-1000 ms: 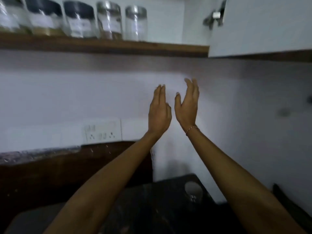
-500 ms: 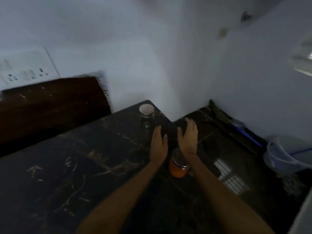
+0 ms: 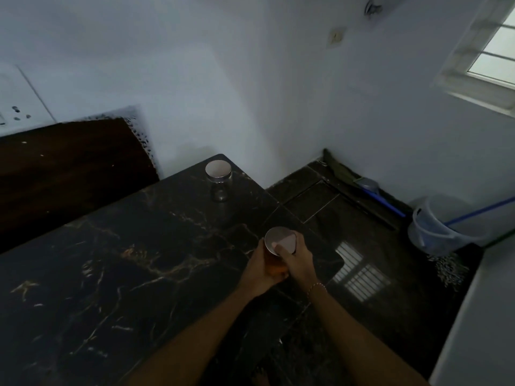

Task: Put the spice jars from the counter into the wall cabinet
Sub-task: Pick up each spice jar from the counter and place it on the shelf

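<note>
Both the left hand [image 3: 260, 270] and right hand [image 3: 296, 260] have closed around the orange jar [image 3: 274, 263].

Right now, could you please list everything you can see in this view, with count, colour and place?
counter: one, black marble with gold veins, lower left
orange jar: one, silver lid, at the counter's right edge, gripped by both hands
clear jar: one, silver lid, far corner of the counter
wooden panel: one, dark brown, behind the counter
socket plate: one, white, on the wall at left
bucket: one, pale, on the floor at right
window: one, white frame, upper right
left hand: on the jar's left side
right hand: on the jar's right side, thumb over the lid
</note>
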The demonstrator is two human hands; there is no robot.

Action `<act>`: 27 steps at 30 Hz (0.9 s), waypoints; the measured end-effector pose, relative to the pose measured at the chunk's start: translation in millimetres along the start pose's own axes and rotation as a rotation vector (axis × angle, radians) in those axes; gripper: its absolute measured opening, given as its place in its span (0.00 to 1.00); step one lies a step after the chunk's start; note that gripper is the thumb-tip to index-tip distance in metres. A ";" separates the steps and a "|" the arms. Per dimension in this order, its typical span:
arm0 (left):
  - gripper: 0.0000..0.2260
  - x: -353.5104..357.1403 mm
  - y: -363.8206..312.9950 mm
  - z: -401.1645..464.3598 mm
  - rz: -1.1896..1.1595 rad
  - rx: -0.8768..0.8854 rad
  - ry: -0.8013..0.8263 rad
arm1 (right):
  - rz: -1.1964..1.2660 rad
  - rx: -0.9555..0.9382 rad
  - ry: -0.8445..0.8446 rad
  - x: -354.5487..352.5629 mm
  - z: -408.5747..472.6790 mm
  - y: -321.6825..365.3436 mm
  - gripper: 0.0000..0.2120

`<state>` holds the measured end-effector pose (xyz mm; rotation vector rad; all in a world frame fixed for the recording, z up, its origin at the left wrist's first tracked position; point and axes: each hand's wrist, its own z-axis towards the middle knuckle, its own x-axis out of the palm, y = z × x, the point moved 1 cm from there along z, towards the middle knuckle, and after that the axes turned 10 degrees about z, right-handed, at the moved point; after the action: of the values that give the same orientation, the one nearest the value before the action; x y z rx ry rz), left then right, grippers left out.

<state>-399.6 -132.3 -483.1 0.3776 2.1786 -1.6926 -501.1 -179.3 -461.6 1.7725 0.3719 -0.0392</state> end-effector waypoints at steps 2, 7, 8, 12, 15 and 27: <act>0.35 2.4 -8.2 2.9 -0.065 -0.080 -0.117 | 0.002 0.029 -0.047 8.0 1.3 3.5 0.27; 0.28 -14.5 -21.5 10.9 -0.156 -0.139 -0.352 | 0.005 -0.017 -0.147 32.4 4.1 30.3 0.22; 0.30 -25.4 -22.8 13.3 -0.151 -0.134 -0.359 | -0.008 -0.051 -0.127 32.8 7.0 37.4 0.21; 0.35 -75.2 -30.2 17.8 -0.336 -0.103 -0.252 | 0.195 -0.095 0.051 25.0 14.6 68.0 0.13; 0.27 -104.0 -35.7 14.7 -0.609 -0.056 -0.141 | 0.243 -0.165 0.305 21.2 14.8 82.5 0.13; 0.17 -145.5 -76.9 9.0 -0.631 0.026 -0.314 | 0.126 -0.376 0.222 69.9 23.6 124.5 0.40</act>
<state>-299.6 -159.2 -354.8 -0.5982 2.1559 -1.9134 -397.2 -209.1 -365.4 1.4263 0.3979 0.3010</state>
